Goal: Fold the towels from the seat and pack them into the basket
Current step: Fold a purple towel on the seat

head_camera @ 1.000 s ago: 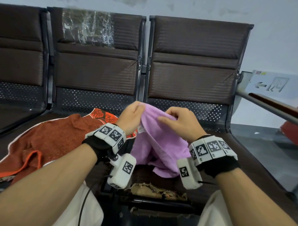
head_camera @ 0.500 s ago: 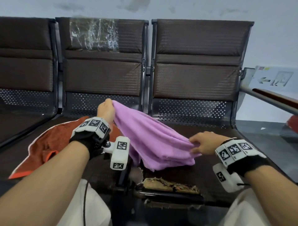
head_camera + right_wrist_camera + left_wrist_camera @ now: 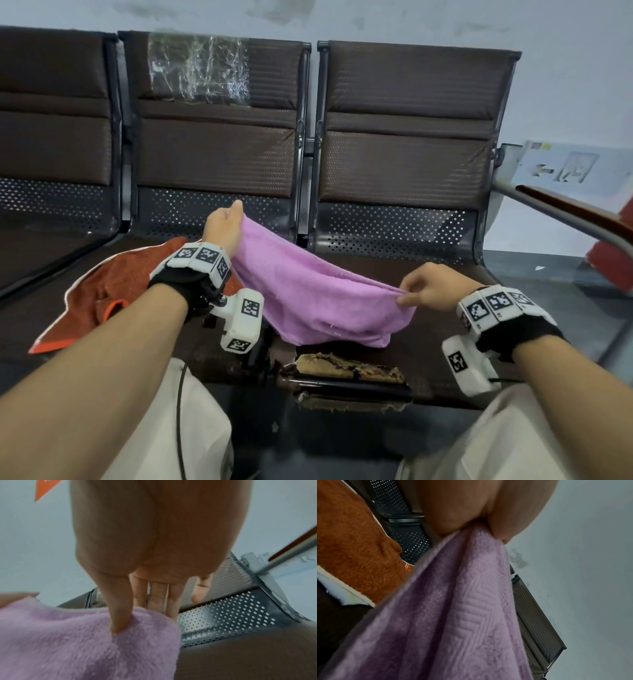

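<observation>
A lilac towel (image 3: 308,294) is stretched between my hands above the right seat, sagging in the middle with its lower edge on the seat. My left hand (image 3: 224,228) is raised at the towel's far left corner and grips it; the left wrist view shows the towel (image 3: 453,615) hanging from that pinch. My right hand (image 3: 424,286) is lower and to the right, pinching the other corner between thumb and fingers (image 3: 120,615). A rust-orange towel (image 3: 113,287) lies crumpled on the middle seat, left of my left wrist. No basket is in view.
A row of dark brown seats (image 3: 411,137) with perforated metal backs stands against a pale wall. The right seat's front edge (image 3: 349,368) is torn, with padding showing. A metal armrest rail (image 3: 565,219) runs at the right. My knees are at the bottom.
My hands have moved apart from the bunched towel, left up and away, right down to the right. The towel is now spread in a long band between them.
</observation>
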Action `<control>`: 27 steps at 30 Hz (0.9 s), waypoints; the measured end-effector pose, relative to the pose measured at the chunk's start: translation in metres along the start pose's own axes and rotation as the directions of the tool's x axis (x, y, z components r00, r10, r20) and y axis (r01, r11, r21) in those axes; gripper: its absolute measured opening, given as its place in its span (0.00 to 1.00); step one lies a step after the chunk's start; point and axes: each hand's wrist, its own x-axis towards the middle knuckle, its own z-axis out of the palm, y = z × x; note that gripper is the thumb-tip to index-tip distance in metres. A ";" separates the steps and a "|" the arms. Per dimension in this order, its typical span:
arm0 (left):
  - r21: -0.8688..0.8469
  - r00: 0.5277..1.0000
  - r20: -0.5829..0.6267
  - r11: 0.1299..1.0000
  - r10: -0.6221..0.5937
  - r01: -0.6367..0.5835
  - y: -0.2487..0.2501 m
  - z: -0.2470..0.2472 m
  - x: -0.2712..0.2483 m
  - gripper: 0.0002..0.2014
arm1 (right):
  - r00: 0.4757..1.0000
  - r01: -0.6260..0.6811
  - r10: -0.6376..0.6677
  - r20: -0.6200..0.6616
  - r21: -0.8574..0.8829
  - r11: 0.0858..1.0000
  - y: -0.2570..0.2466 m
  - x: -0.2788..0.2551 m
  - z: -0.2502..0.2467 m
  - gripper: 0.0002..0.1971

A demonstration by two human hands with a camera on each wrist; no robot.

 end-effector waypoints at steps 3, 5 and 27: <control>0.003 1.000 -0.007 1.000 0.024 -0.024 0.000 -0.001 -0.005 0.19 | 0.995 0.033 0.001 -0.098 0.349 0.936 0.006 -0.009 -0.005 0.10; 0.002 0.999 -0.001 0.999 0.041 -0.041 0.002 0.002 -0.011 0.20 | 0.996 0.006 0.034 -0.088 0.422 0.906 0.009 -0.014 -0.006 0.12; 0.009 0.984 -0.161 0.998 0.069 -0.069 -0.011 0.010 0.009 0.14 | 0.966 -0.221 0.168 -0.198 -0.284 0.933 0.022 0.001 -0.012 0.14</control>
